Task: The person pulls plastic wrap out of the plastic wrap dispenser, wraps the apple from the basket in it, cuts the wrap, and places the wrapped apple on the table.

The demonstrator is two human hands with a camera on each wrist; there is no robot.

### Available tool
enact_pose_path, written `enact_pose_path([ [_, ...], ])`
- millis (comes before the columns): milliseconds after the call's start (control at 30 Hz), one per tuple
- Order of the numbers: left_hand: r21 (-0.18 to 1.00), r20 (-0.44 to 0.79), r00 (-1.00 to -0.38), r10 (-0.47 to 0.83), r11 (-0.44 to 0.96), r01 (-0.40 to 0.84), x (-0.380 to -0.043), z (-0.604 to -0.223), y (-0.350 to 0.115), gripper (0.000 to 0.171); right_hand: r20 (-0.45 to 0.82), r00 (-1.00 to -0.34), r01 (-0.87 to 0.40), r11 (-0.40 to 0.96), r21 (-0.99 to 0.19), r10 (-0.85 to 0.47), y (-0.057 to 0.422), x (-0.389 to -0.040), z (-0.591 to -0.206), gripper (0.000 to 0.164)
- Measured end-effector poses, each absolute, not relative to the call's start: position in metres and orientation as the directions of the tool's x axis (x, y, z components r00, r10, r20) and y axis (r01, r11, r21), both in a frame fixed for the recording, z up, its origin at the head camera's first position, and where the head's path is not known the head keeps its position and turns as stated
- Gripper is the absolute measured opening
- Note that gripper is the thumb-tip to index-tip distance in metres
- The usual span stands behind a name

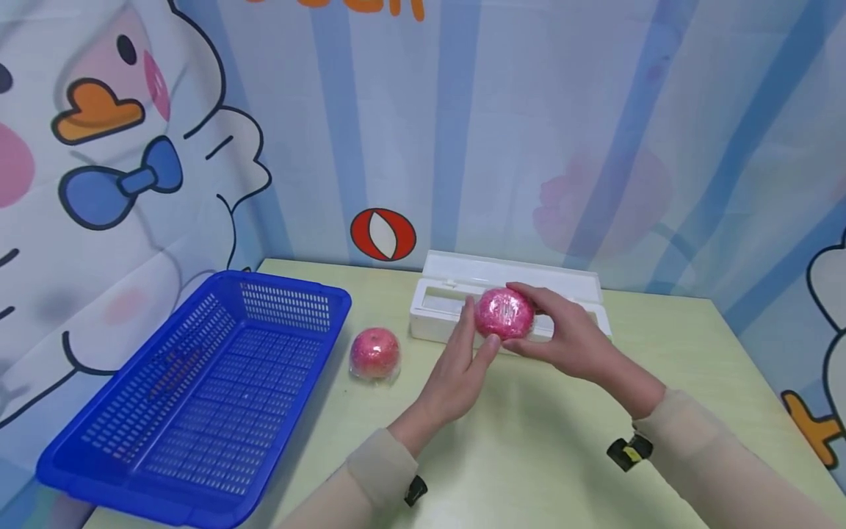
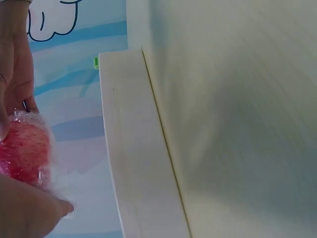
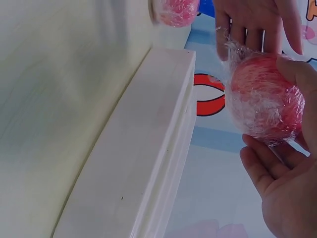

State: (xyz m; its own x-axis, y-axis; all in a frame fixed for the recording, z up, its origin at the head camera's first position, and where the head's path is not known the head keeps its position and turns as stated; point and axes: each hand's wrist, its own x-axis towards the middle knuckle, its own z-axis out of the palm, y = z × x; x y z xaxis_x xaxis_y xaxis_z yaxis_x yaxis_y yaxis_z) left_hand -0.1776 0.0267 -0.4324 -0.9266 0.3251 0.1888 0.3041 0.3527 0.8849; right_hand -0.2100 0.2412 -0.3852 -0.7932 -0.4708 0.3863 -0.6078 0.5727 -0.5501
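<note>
A red apple [image 1: 504, 314] wrapped in clear cling film is held up over the front of a long white box [image 1: 429, 329] whose lid stands raised. My right hand [image 1: 570, 332] grips the apple from the right, thumb below and fingers above. Against its left side lies my left hand [image 1: 456, 378], its fingers fairly straight and touching the film. Loose film bunches along one side of the apple [image 3: 267, 99] in the right wrist view. A second film-wrapped apple [image 1: 374, 354] rests on the table, left of the box.
A blue perforated plastic basket [image 1: 261, 459] stands at the table's left side. The pale yellow table [image 1: 529, 470] runs back to a printed cartoon curtain [image 1: 396, 110]. The box's raised lid [image 1: 515, 270] leans near that curtain.
</note>
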Motion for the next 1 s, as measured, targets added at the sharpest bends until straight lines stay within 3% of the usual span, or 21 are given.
enact_pose_path([
  [367,0.998,0.06,-0.943,0.328,-0.018,0.057,-0.176,-0.427,0.025,0.074,0.369,-0.811,-0.583,0.568,-0.581,-0.454,0.236,-0.206,-0.39,0.083],
  [667,0.89,-0.046,-0.972,0.231,-0.432,-0.144,-0.183,-0.423,0.025,0.067,0.401,-0.79,-0.61,0.532,-0.587,-0.464,0.235,-0.208,-0.397,0.081],
  [1000,0.837,-0.113,-0.97,0.216,-0.506,-0.21,-0.187,-0.421,0.026,0.056,0.438,-0.762,-0.647,0.533,-0.546,-0.477,0.225,-0.201,-0.411,0.087],
])
